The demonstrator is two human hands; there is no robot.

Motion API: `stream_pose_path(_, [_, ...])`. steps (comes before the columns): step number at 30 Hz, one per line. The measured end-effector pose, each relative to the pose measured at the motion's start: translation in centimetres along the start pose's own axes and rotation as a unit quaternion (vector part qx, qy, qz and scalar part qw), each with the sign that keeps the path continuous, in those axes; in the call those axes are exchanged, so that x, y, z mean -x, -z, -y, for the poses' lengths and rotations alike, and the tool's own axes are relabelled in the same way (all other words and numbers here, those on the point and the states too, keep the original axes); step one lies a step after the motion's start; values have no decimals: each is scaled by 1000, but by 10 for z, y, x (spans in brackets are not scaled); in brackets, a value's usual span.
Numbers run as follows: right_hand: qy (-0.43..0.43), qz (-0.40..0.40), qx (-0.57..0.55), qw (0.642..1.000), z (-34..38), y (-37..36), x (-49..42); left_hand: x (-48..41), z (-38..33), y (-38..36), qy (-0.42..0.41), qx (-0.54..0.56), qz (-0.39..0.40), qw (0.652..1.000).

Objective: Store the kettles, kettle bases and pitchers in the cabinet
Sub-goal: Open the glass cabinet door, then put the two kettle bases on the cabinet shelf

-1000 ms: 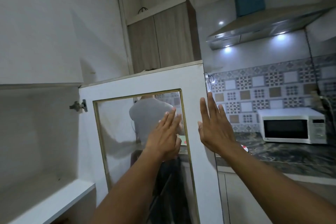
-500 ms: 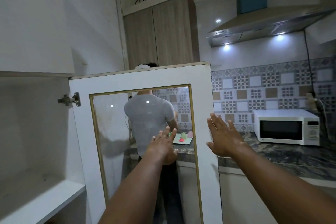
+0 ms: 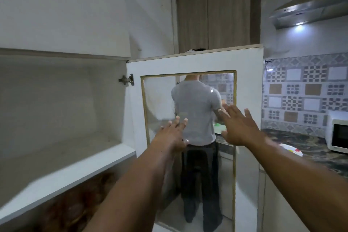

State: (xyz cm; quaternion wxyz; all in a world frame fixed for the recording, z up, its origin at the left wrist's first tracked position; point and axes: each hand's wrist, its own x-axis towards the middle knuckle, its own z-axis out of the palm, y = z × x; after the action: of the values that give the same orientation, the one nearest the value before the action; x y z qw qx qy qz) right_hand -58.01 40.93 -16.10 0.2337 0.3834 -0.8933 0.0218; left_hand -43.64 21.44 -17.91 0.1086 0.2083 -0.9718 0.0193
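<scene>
Cabinet [image 3: 62, 100]: wall-mounted, white interior, standing open; the visible shelf [image 3: 71, 167] carries nothing in view.

Cabinet door [image 3: 248, 81]: white frame with a gold-trimmed glass pane, swung out on its hinge [image 3: 128, 80] toward the viewer. A second person in a grey shirt [image 3: 195, 111] shows through the pane, facing away.

Task items: no kettle, kettle base or pitcher appears anywhere in view; where they are cannot be told.

Left hand [image 3: 172, 135]: empty, fingers extended and loosely together, reaching forward in front of the lower left of the pane. Contact with the glass cannot be confirmed.

Right hand [image 3: 239, 126]: empty, fingers spread wide, palm facing the door's free edge, arm stretched from lower right.

Step in hand, as judged: positioning the open door. It is best pushed on the frame, not the glass, with a slow swing so the hinge is not strained, leaving the opening fully clear for bulky items.

Surface [image 3: 305, 149]: dark marbled, to the right, bearing a white microwave [image 3: 339, 135] and a plate [image 3: 290, 149].
</scene>
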Motion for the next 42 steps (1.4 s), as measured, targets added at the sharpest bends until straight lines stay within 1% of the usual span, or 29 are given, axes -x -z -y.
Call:
stream_pose_path(2, [66, -7, -13, 998, 47, 6, -5, 39, 41, 7, 52, -17, -7, 999])
stream_pose_path(5, [164, 9, -51, 985, 138, 11, -8, 114, 116, 15, 157, -40, 4, 987])
stream_pose_path(8, [257, 8, -88, 962, 249, 15, 5, 215, 184, 26, 273, -56, 14, 960])
stream_pose_path(10, [322, 17, -123, 939, 327, 24, 23, 293, 223, 35, 354, -66, 15, 933])
stream_pose_path(14, [452, 15, -180, 874, 481, 68, 85, 457, 278, 60, 503, -87, 18, 860])
stream_pose_path(18, [571, 18, -234, 787, 611, 125, 170, 613, 299, 86, 623, -105, 13, 775])
stream_pose_path(21, [642, 13, -269, 718, 686, 164, 238, 711, 301, 100, 694, -100, 6, 713])
stream_pose_path(23, [677, 16, -284, 678, 726, 183, 281, 765, 301, 99, 732, -91, -3, 676])
stream_pose_path(25, [704, 40, -299, 643, 762, 193, 321, 810, 301, 88, 758, -77, -5, 648])
stream_pose_path(28, [731, 96, -317, 596, 814, 184, 377, 859, 309, 57, 785, -42, -11, 618])
stream_pose_path(30, [746, 141, -305, 575, 844, 163, 409, 876, 319, 31, 795, -12, -7, 607])
stream_pose_path(31, [753, 161, -290, 568, 858, 147, 423, 881, 324, 17, 797, 4, 1, 604])
stream_pose_path(33, [758, 205, -253, 565, 885, 110, 443, 885, 337, -14, 803, 42, 26, 594])
stream_pose_path(36, [759, 256, -197, 566, 927, 49, 457, 890, 362, -66, 815, 103, 64, 567])
stream_pose_path(39, [760, 284, -157, 563, 970, -1, 461, 892, 382, -111, 835, 141, 88, 524])
stream_pose_path(42, [778, 286, -137, 542, 1006, -34, 463, 889, 394, -149, 862, 166, 89, 471])
